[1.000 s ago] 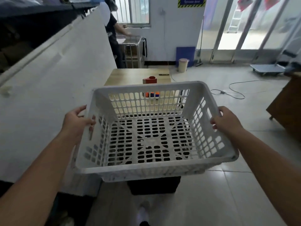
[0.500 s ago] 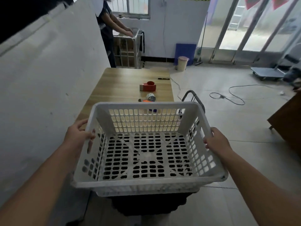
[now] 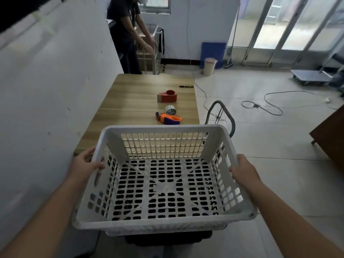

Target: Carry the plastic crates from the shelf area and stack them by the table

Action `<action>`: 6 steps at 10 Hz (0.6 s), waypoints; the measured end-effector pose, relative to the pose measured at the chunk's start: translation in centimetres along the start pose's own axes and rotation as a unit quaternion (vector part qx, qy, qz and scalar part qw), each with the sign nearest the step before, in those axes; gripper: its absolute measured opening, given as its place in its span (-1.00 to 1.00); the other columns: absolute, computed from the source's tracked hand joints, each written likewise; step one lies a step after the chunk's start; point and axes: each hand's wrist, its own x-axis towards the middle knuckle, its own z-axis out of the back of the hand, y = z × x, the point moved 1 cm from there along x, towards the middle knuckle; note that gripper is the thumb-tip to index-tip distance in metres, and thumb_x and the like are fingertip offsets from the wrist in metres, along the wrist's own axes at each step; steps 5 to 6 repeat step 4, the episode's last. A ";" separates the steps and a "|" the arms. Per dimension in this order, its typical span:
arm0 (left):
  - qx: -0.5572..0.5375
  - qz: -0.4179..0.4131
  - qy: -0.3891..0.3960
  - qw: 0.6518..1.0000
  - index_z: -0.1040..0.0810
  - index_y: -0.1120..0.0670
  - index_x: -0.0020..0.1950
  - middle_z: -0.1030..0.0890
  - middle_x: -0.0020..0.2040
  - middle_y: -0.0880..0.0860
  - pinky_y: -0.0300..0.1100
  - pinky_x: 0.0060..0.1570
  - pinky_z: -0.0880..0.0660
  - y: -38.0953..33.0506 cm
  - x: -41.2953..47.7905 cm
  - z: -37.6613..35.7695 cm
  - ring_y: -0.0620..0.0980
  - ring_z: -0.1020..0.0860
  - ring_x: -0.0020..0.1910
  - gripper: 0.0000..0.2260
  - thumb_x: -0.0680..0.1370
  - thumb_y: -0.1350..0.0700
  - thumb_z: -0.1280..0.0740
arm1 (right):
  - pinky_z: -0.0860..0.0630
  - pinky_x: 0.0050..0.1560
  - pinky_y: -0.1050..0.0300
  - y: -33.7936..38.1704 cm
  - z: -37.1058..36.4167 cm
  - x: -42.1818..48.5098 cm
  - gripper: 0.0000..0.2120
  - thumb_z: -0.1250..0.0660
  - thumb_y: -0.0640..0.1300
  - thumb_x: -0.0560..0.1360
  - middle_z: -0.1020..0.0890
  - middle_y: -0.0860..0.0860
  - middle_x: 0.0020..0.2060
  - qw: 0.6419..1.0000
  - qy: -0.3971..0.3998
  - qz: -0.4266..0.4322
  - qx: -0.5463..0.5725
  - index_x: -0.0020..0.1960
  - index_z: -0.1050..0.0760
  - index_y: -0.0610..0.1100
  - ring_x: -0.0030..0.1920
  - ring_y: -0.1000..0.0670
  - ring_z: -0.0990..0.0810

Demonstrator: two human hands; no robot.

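while i watch through the head camera, both hands are closed on one white plastic crate (image 3: pixel 163 185), carried level in front of the body. my left hand (image 3: pixel 85 164) wraps the left rim, thumb over the top edge and fingers (image 3: pixel 98 165) curled against the slotted side wall. my right hand (image 3: pixel 243 169) grips the right rim the same way. crate is empty; its perforated floor and walls are fully visible. directly beneath its near edge sits a dark object (image 3: pixel 167 238), mostly hidden; i cannot tell what it is.

crate's far wall overlaps the near end of a wooden table (image 3: pixel 134 101) that runs along the white wall (image 3: pixel 52 90) on the left. on the table, nearest first: an orange and purple tape dispenser (image 3: pixel 168 118), a roll of tape (image 3: pixel 170 109) just beyond it, a red tape dispenser (image 3: pixel 167 96), then a dark pen (image 3: pixel 186 86) near the far right edge.

right of the table, a trolley handle (image 3: pixel 221 116) stands beside the crate's far right corner. a cable (image 3: pixel 268 104) loops on the tiled floor further right.

at the far end, another person (image 3: pixel 126 34) stands at a metal cart (image 3: pixel 150 53). a small bin (image 3: pixel 210 66) stands by the back wall.
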 end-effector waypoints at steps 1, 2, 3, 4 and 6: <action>0.108 -0.023 0.013 0.994 -0.40 -0.04 0.50 -0.63 0.11 0.05 -0.13 -0.36 -0.47 -0.7 -0.1 0.1 0.04 -0.61 -0.15 -0.37 0.46 0.29 -0.42 | -0.48 -0.18 0.00 0.5 0.5 0.0 -0.65 -0.15 -0.10 0.51 -0.54 -0.13 -0.02 0.998 0.016 0.000 -0.056 0.30 -0.26 -0.03 -0.12 -0.16 -0.55; 0.216 -0.088 0.005 0.973 -0.31 0.00 0.55 -0.52 0.38 0.17 -0.02 -0.10 -0.47 -1.3 -0.4 -0.2 0.17 -0.58 0.11 -0.36 0.51 0.10 -0.46 | -0.42 0.18 -0.17 1.1 0.8 -0.1 -0.44 -0.18 -0.02 0.53 -0.38 -0.21 0.32 0.992 -0.024 0.033 -0.119 0.49 -0.13 -0.02 0.24 -0.27 -0.41; 0.243 -0.167 -0.017 0.955 -0.36 0.03 0.53 -0.51 0.37 0.22 0.04 0.02 -0.44 -2.9 -1.4 -0.7 0.25 -0.53 0.23 -0.35 0.48 0.03 -0.50 | -0.31 0.34 -0.20 2.6 1.5 -0.8 -0.40 -0.23 0.06 0.53 -0.29 -0.14 0.45 0.985 -0.070 0.120 -0.098 0.51 -0.15 -0.04 0.42 -0.20 -0.26; 0.244 -0.231 -0.030 0.942 -0.42 0.02 0.49 -0.53 0.34 0.15 0.05 0.05 -0.44 -4.0 -2.6 -0.9 0.21 -0.52 0.24 -0.39 0.47 0.02 -0.51 | -0.25 0.41 -0.15 3.2 1.8 -1.1 -0.37 -0.27 0.09 0.53 -0.30 -0.09 0.48 0.975 -0.092 0.192 -0.068 0.52 -0.18 -0.06 0.48 -0.11 -0.22; 0.244 -0.231 -0.030 0.942 -0.42 0.02 0.49 -0.53 0.34 0.15 0.05 0.05 -0.44 -4.0 -2.6 -0.9 0.21 -0.52 0.24 -0.39 0.47 0.02 -0.51 | -0.25 0.41 -0.15 3.2 1.8 -1.1 -0.37 -0.27 0.09 0.53 -0.30 -0.09 0.48 0.975 -0.092 0.192 -0.068 0.52 -0.18 -0.06 0.48 -0.11 -0.22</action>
